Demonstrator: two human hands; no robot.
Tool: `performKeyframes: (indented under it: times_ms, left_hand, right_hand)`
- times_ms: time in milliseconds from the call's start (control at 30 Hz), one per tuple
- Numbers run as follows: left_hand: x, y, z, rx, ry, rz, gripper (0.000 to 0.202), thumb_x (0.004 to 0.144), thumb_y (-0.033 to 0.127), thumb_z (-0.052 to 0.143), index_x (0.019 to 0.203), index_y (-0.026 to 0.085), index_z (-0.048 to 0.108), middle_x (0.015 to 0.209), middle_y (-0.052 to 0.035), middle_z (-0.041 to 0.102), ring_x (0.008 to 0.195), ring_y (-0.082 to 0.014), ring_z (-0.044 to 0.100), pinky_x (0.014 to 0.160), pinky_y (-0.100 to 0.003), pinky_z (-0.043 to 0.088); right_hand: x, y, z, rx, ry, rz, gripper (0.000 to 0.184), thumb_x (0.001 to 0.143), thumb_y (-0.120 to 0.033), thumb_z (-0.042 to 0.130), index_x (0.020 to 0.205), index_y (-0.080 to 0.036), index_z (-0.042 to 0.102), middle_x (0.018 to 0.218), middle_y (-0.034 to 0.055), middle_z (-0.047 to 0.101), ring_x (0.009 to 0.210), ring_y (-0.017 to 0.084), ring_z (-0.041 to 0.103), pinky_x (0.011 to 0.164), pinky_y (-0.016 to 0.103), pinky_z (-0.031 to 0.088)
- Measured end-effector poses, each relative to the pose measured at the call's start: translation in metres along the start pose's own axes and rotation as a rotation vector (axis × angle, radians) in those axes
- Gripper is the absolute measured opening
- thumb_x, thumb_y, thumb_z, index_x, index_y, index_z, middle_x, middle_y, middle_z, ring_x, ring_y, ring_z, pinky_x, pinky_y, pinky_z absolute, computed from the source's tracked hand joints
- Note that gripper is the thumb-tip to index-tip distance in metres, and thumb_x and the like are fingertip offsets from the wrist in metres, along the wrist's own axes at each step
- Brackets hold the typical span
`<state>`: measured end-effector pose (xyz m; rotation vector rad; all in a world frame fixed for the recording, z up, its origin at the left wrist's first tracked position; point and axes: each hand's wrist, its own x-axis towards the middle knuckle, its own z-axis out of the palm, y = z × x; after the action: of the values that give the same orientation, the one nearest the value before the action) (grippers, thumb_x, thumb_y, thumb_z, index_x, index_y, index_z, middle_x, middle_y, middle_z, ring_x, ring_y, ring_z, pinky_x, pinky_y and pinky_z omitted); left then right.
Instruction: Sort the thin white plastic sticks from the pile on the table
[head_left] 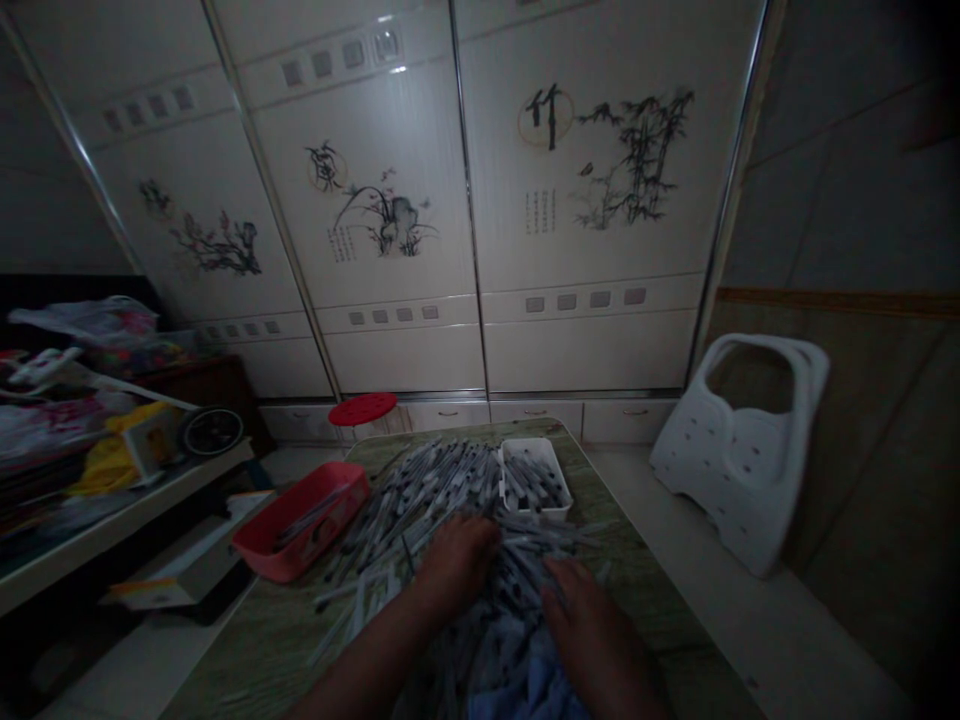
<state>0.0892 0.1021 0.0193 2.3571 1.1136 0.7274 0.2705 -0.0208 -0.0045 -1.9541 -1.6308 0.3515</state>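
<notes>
A large heap of thin grey pen-like sticks covers the middle of a small wood-grain table. My left hand rests knuckles-up on the heap with its fingers curled down into the sticks. My right hand lies palm down on the near side of the heap, its fingers pointing toward the left hand. What either hand grips is hidden among the sticks. A bluish cloth or bag lies under the heap's near edge.
A white tray with several sticks sits at the table's far right. A red tray with a few sticks hangs over the left edge. Beyond stand a red stool, painted cabinet doors, a cluttered shelf at left and a white plastic seat at right.
</notes>
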Motion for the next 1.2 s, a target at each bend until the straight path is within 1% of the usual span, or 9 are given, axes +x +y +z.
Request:
performKeyframes:
  times_ms: [133, 300, 467, 600, 767, 900, 1067, 1133, 1200]
  left_hand:
    - [-0.003, -0.008, -0.001, 0.142, -0.109, 0.089, 0.020, 0.097, 0.022, 0.053, 0.101, 0.026, 0.072, 0.102, -0.0083, 0.075, 0.104, -0.0276, 0.064, 0.093, -0.040, 0.047]
    - [-0.017, -0.022, -0.013, 0.239, -0.152, 0.138, 0.022, 0.099, 0.020, 0.048, 0.105, 0.026, 0.069, 0.105, -0.0081, 0.073, 0.104, -0.0274, 0.061, 0.094, -0.041, 0.047]
    - [-0.032, -0.038, -0.025, 0.280, -0.143, 0.139, 0.020, 0.098, 0.019, 0.047, 0.101, 0.025, 0.067, 0.104, -0.0083, 0.071, 0.102, -0.0275, 0.061, 0.092, -0.040, 0.047]
    - [-0.040, -0.050, -0.034, 0.288, -0.141, 0.146, 0.020, 0.097, 0.019, 0.048, 0.102, 0.025, 0.066, 0.103, -0.0084, 0.071, 0.100, -0.0275, 0.061, 0.091, -0.040, 0.047]
    - [-0.048, -0.055, -0.045, 0.279, -0.124, 0.147, 0.022, 0.099, 0.021, 0.045, 0.103, 0.025, 0.067, 0.101, -0.0082, 0.070, 0.100, -0.0276, 0.060, 0.091, -0.039, 0.047]
    - [-0.053, -0.059, -0.049, 0.267, -0.114, 0.144, 0.024, 0.098, 0.021, 0.045, 0.101, 0.025, 0.068, 0.101, -0.0093, 0.070, 0.098, -0.0286, 0.060, 0.090, -0.041, 0.048]
    - [-0.058, -0.061, -0.053, 0.254, -0.096, 0.129, 0.024, 0.096, 0.018, 0.047, 0.102, 0.025, 0.069, 0.102, -0.0098, 0.070, 0.099, -0.0295, 0.060, 0.091, -0.043, 0.048]
    - [-0.060, -0.060, -0.054, 0.248, -0.081, 0.118, 0.025, 0.098, 0.020, 0.045, 0.101, 0.025, 0.069, 0.100, -0.0094, 0.070, 0.099, -0.0290, 0.061, 0.091, -0.043, 0.048]
    - [-0.062, -0.060, -0.053, 0.240, -0.061, 0.102, 0.026, 0.101, 0.022, 0.044, 0.102, 0.026, 0.069, 0.099, -0.0088, 0.071, 0.099, -0.0288, 0.062, 0.090, -0.043, 0.048]
  right_hand:
    - [-0.001, -0.005, 0.000, 0.018, -0.026, -0.052, 0.041, 0.102, -0.020, 0.046, 0.133, -0.017, 0.073, 0.137, 0.0121, 0.073, 0.124, 0.025, 0.069, 0.109, 0.036, 0.050]
    - [0.000, -0.016, 0.006, -0.008, -0.083, -0.077, 0.041, 0.103, -0.019, 0.048, 0.136, -0.020, 0.073, 0.138, 0.0103, 0.073, 0.126, 0.026, 0.068, 0.112, 0.039, 0.048]
    - [-0.005, -0.031, 0.013, -0.047, -0.070, -0.109, 0.040, 0.102, -0.018, 0.051, 0.135, -0.024, 0.074, 0.139, 0.0082, 0.073, 0.127, 0.027, 0.068, 0.111, 0.039, 0.049]
    - [-0.007, -0.039, 0.015, -0.069, -0.086, -0.125, 0.040, 0.102, -0.017, 0.052, 0.133, -0.028, 0.075, 0.136, 0.0066, 0.075, 0.126, 0.027, 0.068, 0.109, 0.039, 0.050]
    - [-0.006, -0.048, 0.018, -0.108, -0.121, -0.139, 0.041, 0.101, -0.015, 0.052, 0.132, -0.029, 0.075, 0.137, 0.0042, 0.075, 0.125, 0.029, 0.068, 0.106, 0.041, 0.052]
    - [-0.004, -0.056, 0.018, -0.121, -0.176, -0.137, 0.042, 0.101, -0.015, 0.052, 0.134, -0.028, 0.075, 0.139, 0.0053, 0.074, 0.126, 0.032, 0.067, 0.106, 0.044, 0.053]
    - [-0.004, -0.050, 0.019, -0.093, -0.159, -0.138, 0.042, 0.102, -0.019, 0.049, 0.135, -0.028, 0.073, 0.144, 0.0070, 0.070, 0.127, 0.032, 0.066, 0.106, 0.046, 0.052]
    - [-0.004, -0.046, 0.018, -0.078, -0.133, -0.136, 0.041, 0.102, -0.019, 0.049, 0.134, -0.026, 0.073, 0.145, 0.0092, 0.068, 0.126, 0.032, 0.066, 0.106, 0.045, 0.052]
    - [-0.004, -0.045, 0.018, -0.061, -0.095, -0.137, 0.039, 0.101, -0.019, 0.049, 0.131, -0.025, 0.074, 0.142, 0.0112, 0.068, 0.124, 0.031, 0.066, 0.104, 0.043, 0.052]
